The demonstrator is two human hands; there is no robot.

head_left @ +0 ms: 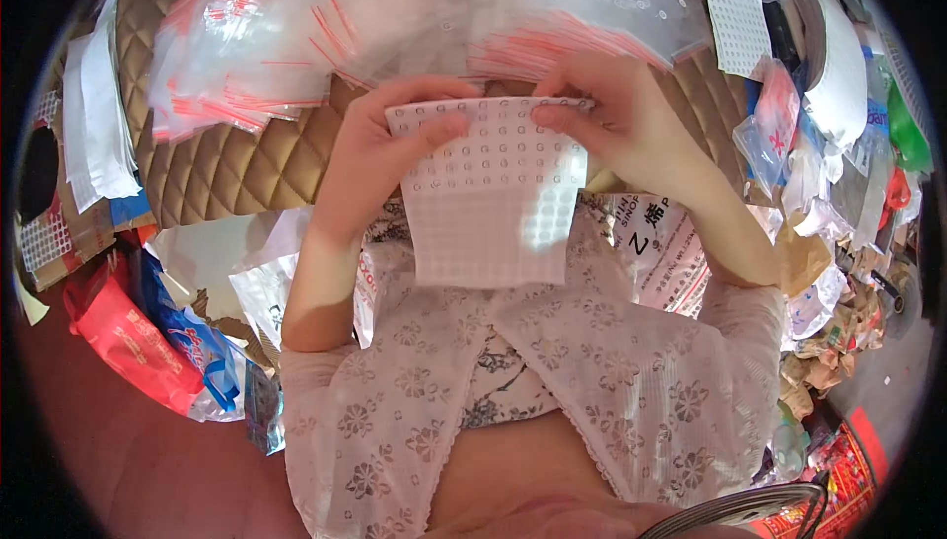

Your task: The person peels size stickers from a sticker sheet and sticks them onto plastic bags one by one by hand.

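Note:
A white sheet of small round stickers (483, 223) is held up in front of my chest. Rows of dark printed marks fill its upper part, while the lower part looks pale, with a bright patch of light at the right. My left hand (380, 149) pinches the upper left of the sheet, its thumb lying on the front. At the upper right corner, my right hand (617, 110) grips the edge between thumb and fingers. Just beyond lie clear zip bags with red strips, one heap (247, 56) to the left and another heap (582, 11) to the right.
A brown quilted surface (222, 179) lies under the bags. Another sticker sheet (732, 11) rests at the far right, and white papers (99, 115) at the left. Bags and scraps crowd the right side. A red bag (128, 337) sits at lower left.

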